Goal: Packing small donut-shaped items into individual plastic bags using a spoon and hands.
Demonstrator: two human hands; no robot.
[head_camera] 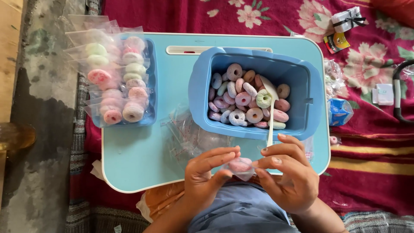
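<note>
The left hand (206,173) and right hand (286,172) pinch a small clear bag (240,167) holding a pink ring, just off the counter (138,155) edge; sealing looks best done with the mouth pressed flat; the spoon (270,108) rests in the tub (202,82).

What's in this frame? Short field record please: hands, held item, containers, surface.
left hand: pinches small clear bag holding a pink ring
right hand: fingers pinch same bag
blue tub: full of pastel ring candies, white spoon resting in it
blue tray: piled with filled bags
empty bags: loose by tub
surface: light blue lap table on floral cloth
</note>
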